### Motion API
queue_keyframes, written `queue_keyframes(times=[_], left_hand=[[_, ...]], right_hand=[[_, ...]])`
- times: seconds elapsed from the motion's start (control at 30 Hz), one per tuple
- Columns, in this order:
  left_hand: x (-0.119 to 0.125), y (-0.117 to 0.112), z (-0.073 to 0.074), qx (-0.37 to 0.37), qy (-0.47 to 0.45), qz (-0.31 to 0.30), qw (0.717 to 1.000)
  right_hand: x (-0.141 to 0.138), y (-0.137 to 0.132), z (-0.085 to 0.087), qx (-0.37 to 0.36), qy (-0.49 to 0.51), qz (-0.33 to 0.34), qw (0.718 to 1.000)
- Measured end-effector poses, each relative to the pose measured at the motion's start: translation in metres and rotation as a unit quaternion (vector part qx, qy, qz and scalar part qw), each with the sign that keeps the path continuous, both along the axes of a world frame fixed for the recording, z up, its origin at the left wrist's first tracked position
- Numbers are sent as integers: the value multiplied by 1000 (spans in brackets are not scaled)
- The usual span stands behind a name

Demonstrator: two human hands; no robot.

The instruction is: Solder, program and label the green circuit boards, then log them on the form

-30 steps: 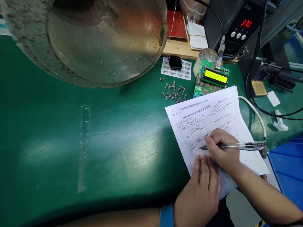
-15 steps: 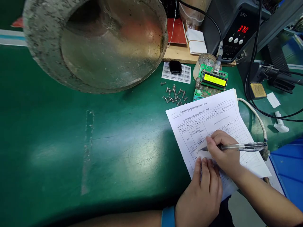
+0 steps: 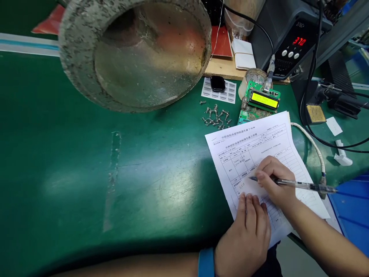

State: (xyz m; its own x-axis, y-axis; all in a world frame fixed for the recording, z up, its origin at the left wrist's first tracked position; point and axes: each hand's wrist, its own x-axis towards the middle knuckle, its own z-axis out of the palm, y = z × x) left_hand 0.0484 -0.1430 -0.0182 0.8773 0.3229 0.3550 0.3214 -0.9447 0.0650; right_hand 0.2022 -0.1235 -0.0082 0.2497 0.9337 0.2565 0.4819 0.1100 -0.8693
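A printed form [image 3: 230, 157] with a table and handwriting lies tilted at the front right of the green bench, apparently on top of another sheet. My left hand [image 3: 245, 231], a blue band on its wrist, rests flat on the lower left of the form, fingers stretched out. In my right hand [image 3: 278, 182] a clear pen [image 3: 302, 185] is pinched between thumb and fingers. Its dark tip points left, over the form just above and right of the handwritten "600" or similar marks; I cannot tell whether it touches the paper.
Behind the form stand a green circuit board [image 3: 253, 96] with a lit display and a pile of small springs [image 3: 215, 115]. A black watch-like piece [image 3: 217, 83] lies on a label sheet [image 3: 206, 92]. A soldering station [image 3: 294, 42], a sponge [image 3: 315, 114] and a big metal duct [image 3: 77, 69] surround them.
My right hand has shifted slightly to the right, and the pen tip has moved up and away from the written marks, which show more fully. My left hand stays on the form.
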Motion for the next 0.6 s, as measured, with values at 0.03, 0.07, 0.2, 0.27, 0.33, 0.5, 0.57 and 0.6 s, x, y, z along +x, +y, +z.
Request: queue_keyframes(times=[0.03, 0.07, 0.2, 0.27, 0.33, 0.5, 0.57, 0.6], left_hand=[[0, 1, 0, -3, -2, 1, 1000], [0, 1, 1, -6, -3, 3, 1000], [1, 3, 2, -12, -4, 3, 1000], [1, 4, 2, -15, -2, -1, 1000], [1, 4, 2, -14, -2, -4, 1000], [3, 5, 2, -8, -3, -10, 1000], [3, 5, 2, -9, -2, -9, 1000], [3, 5, 2, -11, -1, -8, 1000]], right_hand=[[-1, 1, 0, 0, 1, 2, 1000], [-2, 1, 1, -2, 1, 5, 1000], [-3, 2, 0, -10, -20, -5, 1000], [-3, 2, 0, -15, -27, -10, 999], [-4, 2, 0, -17, -33, -10, 999], [-5, 3, -1, -10, -43, 0, 999], [-5, 2, -2, -8, -50, -2, 999], [-5, 2, -2, -9, -56, -3, 998]])
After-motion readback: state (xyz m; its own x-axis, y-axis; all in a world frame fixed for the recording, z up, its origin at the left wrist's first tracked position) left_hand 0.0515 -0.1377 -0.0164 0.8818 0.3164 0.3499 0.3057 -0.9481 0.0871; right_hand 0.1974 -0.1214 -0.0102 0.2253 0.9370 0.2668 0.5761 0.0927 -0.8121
